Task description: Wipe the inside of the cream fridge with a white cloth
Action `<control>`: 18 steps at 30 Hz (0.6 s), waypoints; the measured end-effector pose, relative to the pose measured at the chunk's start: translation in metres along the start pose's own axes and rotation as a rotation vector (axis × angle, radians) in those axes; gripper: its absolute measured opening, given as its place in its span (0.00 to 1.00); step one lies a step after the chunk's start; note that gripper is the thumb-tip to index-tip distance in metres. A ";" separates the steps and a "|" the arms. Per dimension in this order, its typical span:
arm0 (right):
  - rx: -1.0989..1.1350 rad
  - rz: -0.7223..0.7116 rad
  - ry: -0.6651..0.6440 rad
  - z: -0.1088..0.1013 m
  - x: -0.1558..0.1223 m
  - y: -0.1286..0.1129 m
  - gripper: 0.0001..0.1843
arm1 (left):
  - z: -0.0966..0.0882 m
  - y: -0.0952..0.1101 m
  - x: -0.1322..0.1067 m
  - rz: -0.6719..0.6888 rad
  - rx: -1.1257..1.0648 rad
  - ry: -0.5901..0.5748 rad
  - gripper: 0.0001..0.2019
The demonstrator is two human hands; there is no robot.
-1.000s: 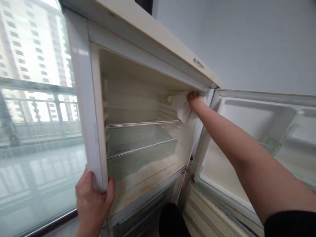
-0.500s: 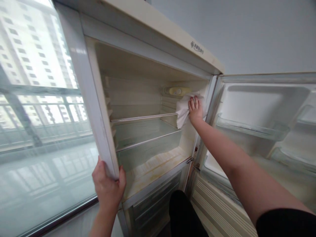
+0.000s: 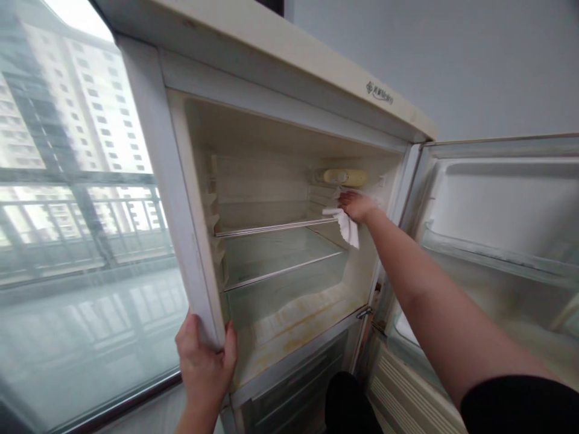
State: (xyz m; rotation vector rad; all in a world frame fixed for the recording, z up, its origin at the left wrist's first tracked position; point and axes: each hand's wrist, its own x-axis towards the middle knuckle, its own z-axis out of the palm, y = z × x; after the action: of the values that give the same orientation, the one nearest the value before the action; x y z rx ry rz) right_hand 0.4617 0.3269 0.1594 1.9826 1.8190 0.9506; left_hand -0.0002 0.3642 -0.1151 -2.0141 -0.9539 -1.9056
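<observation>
An old cream refrigerator [image 3: 294, 57] stands with its upper compartment exposed. My left hand [image 3: 205, 355] grips the left edge of its frame, thumb on the inner side and fingers around the outside. Inside, by the right wall, my right hand [image 3: 355, 206] presses on a white cloth [image 3: 347, 229] just below the yellowish lamp cover [image 3: 346, 176]. Part of the cloth hangs down past the front edge of the upper glass shelf [image 3: 275, 228]. A second glass shelf [image 3: 284, 271] lies lower. Yellow-brown stains mark the compartment floor [image 3: 289, 337].
The refrigerator door [image 3: 506, 199] is swung wide to the right, with clear door bins [image 3: 488, 253]. Below is a lower compartment with drawer fronts [image 3: 294, 386]. At left is a large window [image 3: 90, 259]. My knee [image 3: 348, 404] is near the lower front.
My right hand has moved deeper and slightly lower along the right inner wall with the cloth, which now bunches under it. My left hand stays on the frame; the view has shifted a little.
</observation>
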 end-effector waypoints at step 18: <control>0.158 0.010 0.018 0.039 0.151 -0.011 0.23 | -0.009 0.006 -0.016 -0.210 0.016 0.001 0.36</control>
State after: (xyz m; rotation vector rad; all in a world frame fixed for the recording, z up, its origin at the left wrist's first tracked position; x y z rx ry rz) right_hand 0.4761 0.4826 0.1653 2.0826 1.9503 0.8550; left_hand -0.0035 0.3499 -0.1270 -1.9713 -1.2198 -1.9937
